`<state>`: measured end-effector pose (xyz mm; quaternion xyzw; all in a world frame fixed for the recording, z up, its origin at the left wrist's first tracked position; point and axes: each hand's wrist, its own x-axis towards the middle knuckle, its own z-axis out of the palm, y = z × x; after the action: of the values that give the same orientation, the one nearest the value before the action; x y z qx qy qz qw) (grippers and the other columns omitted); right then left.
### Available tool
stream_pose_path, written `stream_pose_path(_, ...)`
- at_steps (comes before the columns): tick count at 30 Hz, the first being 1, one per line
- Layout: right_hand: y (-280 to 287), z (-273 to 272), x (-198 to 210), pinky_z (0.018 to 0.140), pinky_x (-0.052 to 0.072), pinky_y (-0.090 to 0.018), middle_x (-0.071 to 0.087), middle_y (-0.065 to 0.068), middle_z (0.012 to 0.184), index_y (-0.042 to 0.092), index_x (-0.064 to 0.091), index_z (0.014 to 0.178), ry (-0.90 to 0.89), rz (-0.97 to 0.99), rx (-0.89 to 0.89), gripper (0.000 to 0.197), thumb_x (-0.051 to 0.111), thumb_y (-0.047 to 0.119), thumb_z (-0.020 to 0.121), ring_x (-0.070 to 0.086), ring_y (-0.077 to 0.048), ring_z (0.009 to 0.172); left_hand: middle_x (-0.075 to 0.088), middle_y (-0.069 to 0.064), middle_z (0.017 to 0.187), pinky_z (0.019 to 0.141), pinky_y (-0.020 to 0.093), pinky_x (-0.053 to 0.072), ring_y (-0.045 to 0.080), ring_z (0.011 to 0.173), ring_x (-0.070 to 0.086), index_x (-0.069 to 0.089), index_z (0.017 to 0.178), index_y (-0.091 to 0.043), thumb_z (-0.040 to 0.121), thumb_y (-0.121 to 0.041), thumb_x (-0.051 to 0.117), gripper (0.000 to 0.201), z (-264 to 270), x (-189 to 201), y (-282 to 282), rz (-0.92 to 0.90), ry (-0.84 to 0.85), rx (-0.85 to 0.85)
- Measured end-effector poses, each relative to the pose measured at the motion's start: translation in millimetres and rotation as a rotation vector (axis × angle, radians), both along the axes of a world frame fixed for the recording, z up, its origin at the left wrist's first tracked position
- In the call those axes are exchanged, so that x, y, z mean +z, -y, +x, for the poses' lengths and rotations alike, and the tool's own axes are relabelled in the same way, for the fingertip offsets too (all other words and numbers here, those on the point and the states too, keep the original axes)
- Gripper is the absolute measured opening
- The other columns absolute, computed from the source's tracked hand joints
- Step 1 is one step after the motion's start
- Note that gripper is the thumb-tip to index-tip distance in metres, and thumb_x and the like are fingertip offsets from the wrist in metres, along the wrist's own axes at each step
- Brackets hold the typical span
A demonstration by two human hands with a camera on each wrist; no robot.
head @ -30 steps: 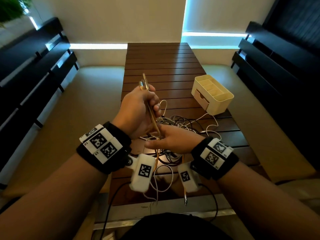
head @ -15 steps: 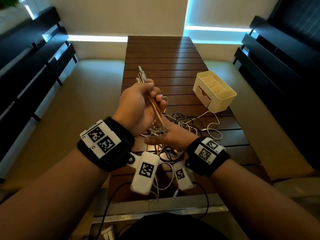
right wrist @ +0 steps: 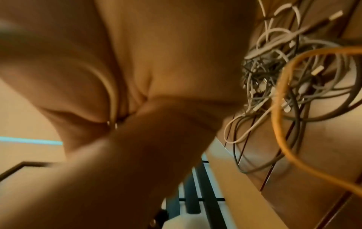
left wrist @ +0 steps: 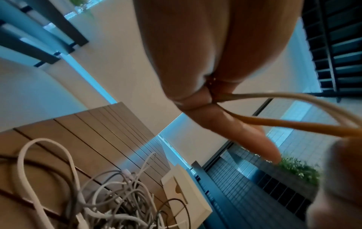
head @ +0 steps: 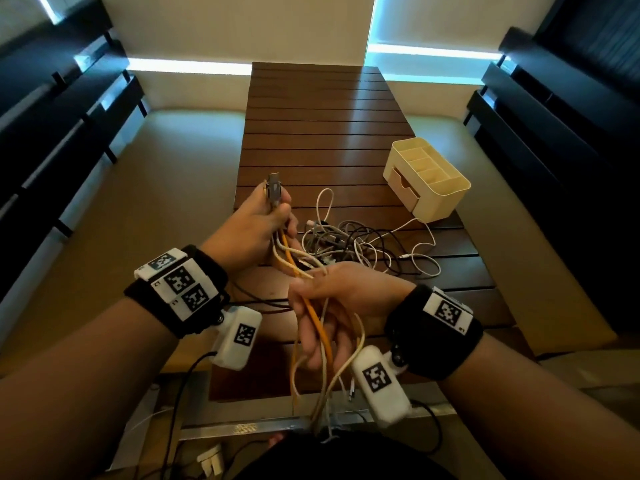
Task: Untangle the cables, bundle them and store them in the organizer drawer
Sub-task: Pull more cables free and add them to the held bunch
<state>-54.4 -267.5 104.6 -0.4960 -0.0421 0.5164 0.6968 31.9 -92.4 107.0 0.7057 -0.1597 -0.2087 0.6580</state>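
My left hand grips the plug ends of an orange cable and cream cables; grey connectors stick up above its fist. These strands run down to my right hand, which holds them lower, near the table's front edge. Their loose ends hang below the right hand. In the left wrist view, the orange cable and a cream one leave my closed left fingers. A tangled pile of white, grey and black cables lies on the wooden table. The cream organizer stands at the right, its drawer slightly open.
Dark slatted benches with beige cushions flank the narrow table on both sides. A white cable loop trails from the pile toward the organizer. Black leads run from the wrist cameras down past the table's front edge.
My right hand has slid down the held cables toward me, so more of the strands now stretch between the hands. My left hand has dropped lower, still holding the plug ends.
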Motion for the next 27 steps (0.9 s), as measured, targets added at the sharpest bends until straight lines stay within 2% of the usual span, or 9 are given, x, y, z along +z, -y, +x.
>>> stream_pose_path(2,1,2,-2,0.054,0.061,-0.038,0.069,-0.025,0.091,0.008,0.052,0.101,0.008,-0.049,-0.041,0.027,0.042,0.034,0.104,0.073,-0.033,0.076,0.059,0.003,0.076,0.053,0.036,0.052,0.031,0.065,0.065,0.042,0.103,-0.024,0.107,-0.018,0.036,0.01,2,-1,2,0.005,0.007,0.033)
stream_pose_path(5,3,8,-20,0.082,0.056,-0.055,0.067,-0.025,0.116,0.009,0.054,0.11,0.216,-0.38,-0.114,0.032,0.056,0.038,0.099,0.068,-0.032,0.097,0.06,0.005,0.078,0.058,0.043,0.055,0.036,0.073,0.07,0.041,0.102,-0.025,0.107,-0.02,0.036,0.009,4,-5,3,0.018,-0.031,0.072)
stream_pose_path(8,8,14,-29,0.09,0.057,-0.044,0.066,-0.001,0.116,0.021,0.056,0.124,0.496,-0.713,-0.121,0.053,0.064,0.057,0.086,0.065,-0.013,0.1,0.06,0.008,0.08,0.059,0.046,0.058,0.034,0.076,0.071,0.04,0.105,-0.022,0.107,-0.02,0.035,0.006,1,-8,4,0.038,-0.045,0.07)
stream_pose_path(11,16,22,-31,0.095,0.051,-0.036,0.059,0.008,0.128,0.031,0.048,0.139,0.581,-0.768,-0.215,0.075,0.06,0.071,0.076,0.06,-0.011,0.112,0.058,0.009,0.081,0.051,0.039,0.056,0.03,0.073,0.07,0.039,0.105,-0.021,0.108,-0.019,0.034,0.006,0,-6,4,0.021,-0.053,0.093)
stream_pose_path(16,34,27,-56,0.083,0.053,-0.027,0.064,0.007,0.118,0.026,0.056,0.13,0.603,-0.867,-0.342,0.036,0.056,0.042,0.098,0.063,-0.01,0.104,0.059,0.007,0.079,0.06,0.048,0.058,0.031,0.074,0.07,0.041,0.102,-0.023,0.107,-0.022,0.034,0.008,1,5,5,0.018,-0.03,0.085)
stream_pose_path(18,38,24,-70,0.089,0.056,-0.034,0.063,0.005,0.124,0.028,0.056,0.13,0.561,-0.832,-0.337,0.032,0.058,0.024,0.098,0.064,-0.011,0.106,0.058,0.007,0.079,0.061,0.049,0.059,0.032,0.073,0.07,0.041,0.103,-0.023,0.107,-0.022,0.034,0.007,-1,6,5,0.031,-0.014,0.056)
stream_pose_path(21,37,24,-83,0.095,0.055,-0.05,0.058,0.007,0.132,0.041,0.055,0.13,0.5,-0.753,-0.297,0.05,0.058,0.006,0.094,0.063,-0.023,0.115,0.058,0.005,0.077,0.056,0.043,0.058,0.031,0.071,0.069,0.039,0.105,-0.02,0.107,-0.021,0.034,0.006,-4,3,6,0.03,-0.022,0.035)
stream_pose_path(24,37,29,-97,0.097,0.055,-0.046,0.061,0.002,0.131,0.037,0.057,0.128,0.467,-0.792,-0.311,0.043,0.058,0.009,0.095,0.065,-0.024,0.112,0.056,0.006,0.076,0.058,0.045,0.058,0.032,0.07,0.067,0.04,0.106,-0.02,0.107,-0.019,0.035,0.005,-2,2,3,0.05,0.004,0.017)
stream_pose_path(27,46,29,-122,0.095,0.05,-0.029,0.062,-0.001,0.131,0.02,0.058,0.134,0.521,-1.105,-0.296,0.04,0.065,0.023,0.094,0.061,-0.016,0.113,0.053,0.005,0.075,0.055,0.041,0.057,0.028,0.064,0.067,0.041,0.105,-0.019,0.107,-0.018,0.035,0.006,2,4,-6,0.109,0.057,0.012)
